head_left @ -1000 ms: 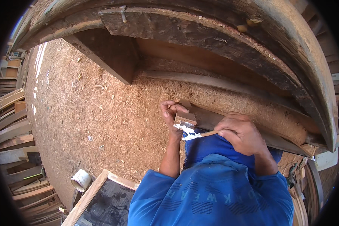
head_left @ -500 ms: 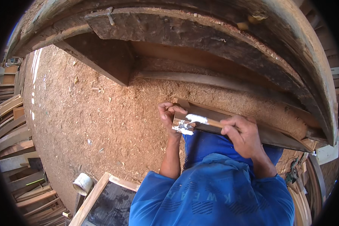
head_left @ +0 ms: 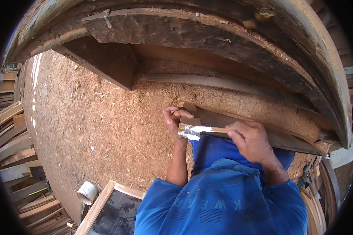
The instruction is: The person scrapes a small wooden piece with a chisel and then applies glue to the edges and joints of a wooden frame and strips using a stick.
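Note:
My right hand [head_left: 250, 140] grips a thin wooden stick [head_left: 219, 130] that points left. Its far end is coated in white paste and lies against the end of a long wooden frame [head_left: 219, 116] with a dark panel. White paste [head_left: 191, 136] is smeared there in an uneven patch. At that same end, my left hand [head_left: 172, 116] has its fingers bent around the wood, with the thumb side partly hidden. The frame runs to the right across my blue-clad lap, beneath my right hand.
A large curved wooden structure [head_left: 223, 33] arches over the work. Sawdust and chips cover the ground [head_left: 94, 129]. A white pot [head_left: 87, 192] stands at lower left beside a wood-edged black panel [head_left: 113, 211]. Stacked curved timbers [head_left: 19, 156] line the far left.
My right hand and the stick have shifted slightly left and down. The stick's pasted end now lies lower, over the smeared patch. My left hand keeps its place on the frame.

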The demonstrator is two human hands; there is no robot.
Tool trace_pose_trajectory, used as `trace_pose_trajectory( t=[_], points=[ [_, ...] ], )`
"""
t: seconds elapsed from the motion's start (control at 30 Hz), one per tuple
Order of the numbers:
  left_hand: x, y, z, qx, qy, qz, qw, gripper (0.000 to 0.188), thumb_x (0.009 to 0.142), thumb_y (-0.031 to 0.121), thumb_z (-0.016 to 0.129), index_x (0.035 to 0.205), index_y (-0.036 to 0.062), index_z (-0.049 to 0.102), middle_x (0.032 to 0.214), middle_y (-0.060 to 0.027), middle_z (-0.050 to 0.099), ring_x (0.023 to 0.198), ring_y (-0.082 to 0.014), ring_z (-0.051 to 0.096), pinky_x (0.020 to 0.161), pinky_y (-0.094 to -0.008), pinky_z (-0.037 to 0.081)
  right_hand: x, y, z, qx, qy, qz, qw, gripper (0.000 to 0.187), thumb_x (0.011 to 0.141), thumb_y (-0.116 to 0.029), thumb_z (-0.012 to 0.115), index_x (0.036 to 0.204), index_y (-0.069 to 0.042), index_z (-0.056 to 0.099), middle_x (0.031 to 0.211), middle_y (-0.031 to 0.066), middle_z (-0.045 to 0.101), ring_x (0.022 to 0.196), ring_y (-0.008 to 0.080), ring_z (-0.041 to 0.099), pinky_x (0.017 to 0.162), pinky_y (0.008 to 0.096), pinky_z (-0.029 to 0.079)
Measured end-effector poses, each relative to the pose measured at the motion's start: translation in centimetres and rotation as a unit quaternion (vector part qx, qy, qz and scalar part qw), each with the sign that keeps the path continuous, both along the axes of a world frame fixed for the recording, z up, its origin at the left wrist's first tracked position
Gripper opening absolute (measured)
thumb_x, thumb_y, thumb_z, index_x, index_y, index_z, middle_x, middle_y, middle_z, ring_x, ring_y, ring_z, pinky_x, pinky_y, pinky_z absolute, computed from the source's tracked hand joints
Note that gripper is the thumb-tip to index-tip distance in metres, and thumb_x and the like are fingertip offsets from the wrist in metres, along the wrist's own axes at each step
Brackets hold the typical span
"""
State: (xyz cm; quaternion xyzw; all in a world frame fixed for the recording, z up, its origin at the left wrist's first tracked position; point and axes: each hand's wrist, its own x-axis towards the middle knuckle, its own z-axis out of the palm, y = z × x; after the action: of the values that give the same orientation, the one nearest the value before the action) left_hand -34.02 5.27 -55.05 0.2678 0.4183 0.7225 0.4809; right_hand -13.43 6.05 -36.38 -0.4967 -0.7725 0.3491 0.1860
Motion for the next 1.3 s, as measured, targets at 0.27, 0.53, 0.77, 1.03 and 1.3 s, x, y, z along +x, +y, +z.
trace_pose_trajectory(
  t=[0.27,0.53,0.77,1.03,1.3],
  points=[
    [0.0,0.1,-0.3,0.006,-0.012,-0.003,1.0,0.064,0.097,0.069,0.044,0.114,0.0078,0.044,0.071,-0.0144,0.067,0.068,-0.0229,0.064,0.073,-0.0353,0.051,-0.2,0.8,-1.1,-0.008,0.075,-0.014,0.997,0.008,0.085,-0.006,0.071,0.092,-0.002,0.072,0.083,0.0114,0.07,0.079,0.0293,0.066,0.074,0.0412,0.051],
    [0.0,0.1,0.0,0.007,0.007,-0.001,1.0,0.062,0.098,0.067,0.044,0.114,0.0068,0.045,0.072,-0.015,0.067,0.07,-0.0233,0.064,0.076,-0.036,0.051,-1.8,3.2,-1.4,0.068,0.097,0.075,0.99,0.01,0.081,0.001,0.071,0.09,-0.001,0.067,0.09,0.0118,0.067,0.083,0.0307,0.061,0.077,0.041,0.049],
    [-0.1,-0.1,-1.0,-0.005,-0.06,0.019,0.998,0.062,0.095,0.065,0.053,0.113,0.0065,0.046,0.074,-0.0159,0.067,0.072,-0.023,0.065,0.071,-0.0344,0.054,-3.3,5.2,-2.1,0.147,0.103,0.085,0.98,0.012,0.079,0.003,0.071,0.09,-0.001,0.066,0.09,0.0113,0.065,0.082,0.0306,0.059,0.075,0.0405,0.048],
    [0.1,0.1,-0.6,0.017,-0.039,-0.011,0.999,0.063,0.095,0.067,0.051,0.114,0.0077,0.044,0.073,-0.0159,0.067,0.07,-0.0242,0.066,0.071,-0.035,0.053,-0.4,4.5,-1.8,0.048,0.065,0.142,0.987,0.009,0.082,0.001,0.068,0.091,0.0,0.066,0.09,0.0121,0.064,0.085,0.0304,0.06,0.076,0.0404,0.049],
    [0.0,0.0,-0.7,0.014,-0.031,-0.008,0.999,0.062,0.097,0.067,0.05,0.115,0.0079,0.044,0.074,-0.0166,0.069,0.07,-0.0233,0.066,0.071,-0.0342,0.054,1.6,2.8,1.1,-0.19,0.064,0.009,0.98,0.007,0.089,-0.006,0.066,0.093,0.0,0.068,0.085,0.0135,0.068,0.079,0.0292,0.065,0.073,0.0389,0.051]
  ],
)
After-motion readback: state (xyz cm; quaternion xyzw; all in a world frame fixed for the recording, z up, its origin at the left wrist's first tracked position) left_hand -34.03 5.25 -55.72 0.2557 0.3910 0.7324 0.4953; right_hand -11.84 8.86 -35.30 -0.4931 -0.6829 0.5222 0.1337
